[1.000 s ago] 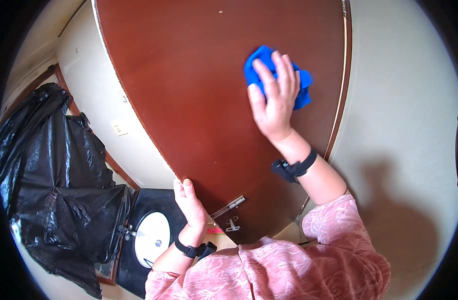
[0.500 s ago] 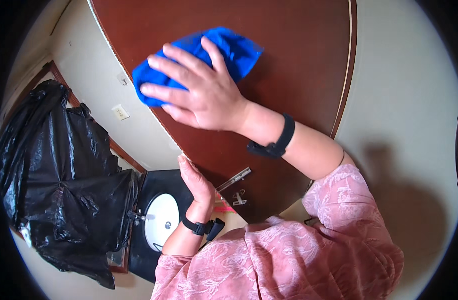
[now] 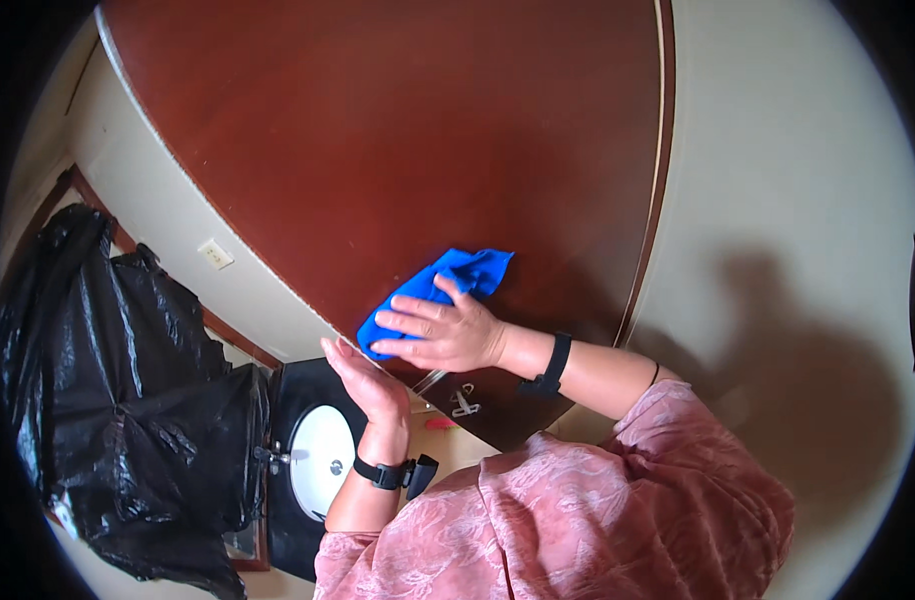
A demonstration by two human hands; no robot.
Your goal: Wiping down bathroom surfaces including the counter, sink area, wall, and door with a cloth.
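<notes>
My right hand (image 3: 440,333) presses a blue cloth (image 3: 483,272) flat against a reddish-brown wooden door (image 3: 398,150), low on its face and near its left edge. The fingers lie stretched over the cloth, which bunches up beyond the thumb. My left hand (image 3: 370,385) rests at the door's left edge just below the cloth, its fingers stretched out and the palm turned toward the door. A metal door handle (image 3: 465,402) shows below my right hand.
On the left, black plastic sheeting (image 3: 128,400) hangs beside a black counter with a white round basin (image 3: 323,460). A wall outlet (image 3: 216,254) sits on the pale wall past the door edge. Another pale wall (image 3: 778,150) stands at the right.
My right hand has slid the blue cloth down the door, closer to my left hand. The left hand stays at the door edge, slightly lower and further left in view.
</notes>
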